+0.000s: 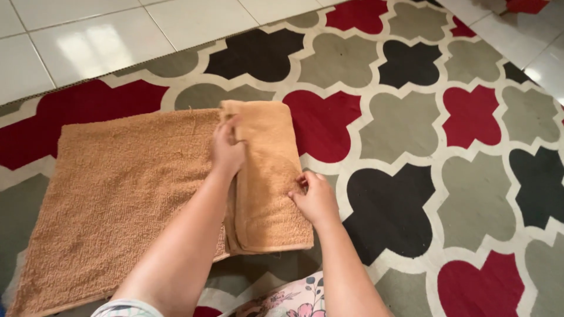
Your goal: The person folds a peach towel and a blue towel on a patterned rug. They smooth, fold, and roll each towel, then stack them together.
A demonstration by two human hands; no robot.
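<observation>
Partly folded: tan terry towel lying flat on the patterned rug, its right end already turned over into a doubled band that runs away from the body, directly under and between both sets of fingers. Left hand pressed onto the inner edge of that band near its far end, fingers curled and close together, pinching or pinning the top layer; hard to tell whether gripping or only pressing. Right hand at the band's outer edge, nearer the body, fingers narrow and nipping the rim of the cloth. To the left of the left fingers, 1 wide single layer spread open and mostly smooth, a loose thread showing at its far edge just beyond those fingers. To the right of the right fingers, only bare rug in red, black and grey shapes with cream outlines. Beyond both hands, past the rug's border, white floor tiles. Below the wrists, a scrap of floral fabric at the frame's lower edge. Judged from the lie of the cloth: 1 fold made, neat along its near end, the larger share of the towel not yet folded
</observation>
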